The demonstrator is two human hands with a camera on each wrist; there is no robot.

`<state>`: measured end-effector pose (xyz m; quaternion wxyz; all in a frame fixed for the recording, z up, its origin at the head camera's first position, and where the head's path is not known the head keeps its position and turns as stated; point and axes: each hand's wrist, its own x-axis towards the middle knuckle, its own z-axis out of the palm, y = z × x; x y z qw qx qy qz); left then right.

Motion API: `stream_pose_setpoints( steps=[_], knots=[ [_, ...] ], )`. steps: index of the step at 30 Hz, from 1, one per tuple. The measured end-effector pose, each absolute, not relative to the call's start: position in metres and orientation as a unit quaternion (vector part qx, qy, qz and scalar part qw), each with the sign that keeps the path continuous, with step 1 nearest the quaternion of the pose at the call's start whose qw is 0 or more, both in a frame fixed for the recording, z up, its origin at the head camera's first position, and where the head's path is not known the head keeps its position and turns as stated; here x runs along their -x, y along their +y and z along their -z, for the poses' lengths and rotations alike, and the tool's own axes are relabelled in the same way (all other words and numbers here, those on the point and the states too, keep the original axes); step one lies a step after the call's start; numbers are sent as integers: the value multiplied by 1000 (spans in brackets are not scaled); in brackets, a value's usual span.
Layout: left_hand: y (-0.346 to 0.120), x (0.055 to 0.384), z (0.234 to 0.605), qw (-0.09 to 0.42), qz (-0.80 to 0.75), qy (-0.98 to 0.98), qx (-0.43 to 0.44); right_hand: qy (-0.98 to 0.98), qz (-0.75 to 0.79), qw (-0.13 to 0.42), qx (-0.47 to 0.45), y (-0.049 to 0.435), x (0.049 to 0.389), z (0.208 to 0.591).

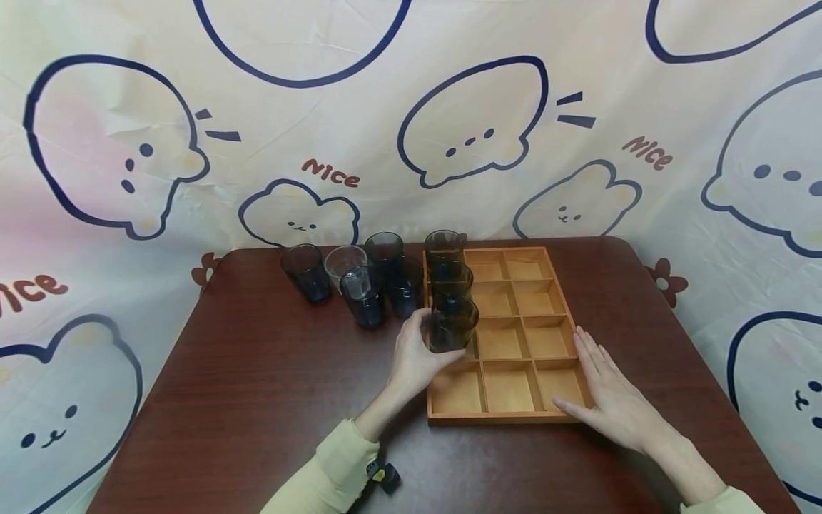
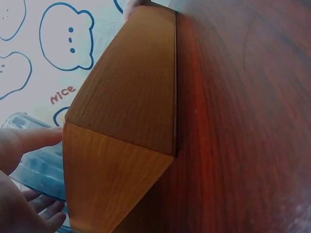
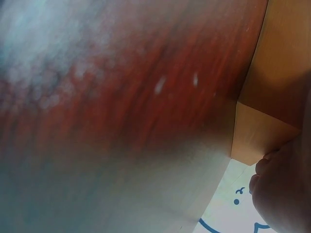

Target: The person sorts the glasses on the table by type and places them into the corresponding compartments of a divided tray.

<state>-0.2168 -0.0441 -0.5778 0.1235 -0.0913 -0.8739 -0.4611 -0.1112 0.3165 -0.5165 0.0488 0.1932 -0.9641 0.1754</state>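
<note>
A wooden compartment tray lies on the table, its side wall large in the left wrist view. My left hand grips a dark tinted glass between thumb and fingers, over the left column of the tray; whether its base touches the tray floor is hidden. Behind it, two more dark glasses, a middle one and a far one, stand in line in that column. My right hand rests with straight fingers along the tray's right side, thumb near its front right corner.
Left of the tray several glasses stand close together, among them a dark glass at the far left and a clearer glass. The brown table ends at a patterned cloth behind.
</note>
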Motion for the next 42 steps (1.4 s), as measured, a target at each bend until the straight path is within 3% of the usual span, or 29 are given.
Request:
stream_pose_setpoints(
  steps=[6,28,36,42],
  knots=[
    [-46,216,579,107,450,-882,89,-967,-174,39,-184,316,112,518],
    [-53,212,575,165,381,-898,148,-967,-173,35,-183,315,112,516],
    [-56,182,517,204,361,-889,192,-968,-175,31,-180,314,112,516],
    [-58,173,498,163,317,-917,181,-967,-176,30,-180,315,113,518]
  ],
)
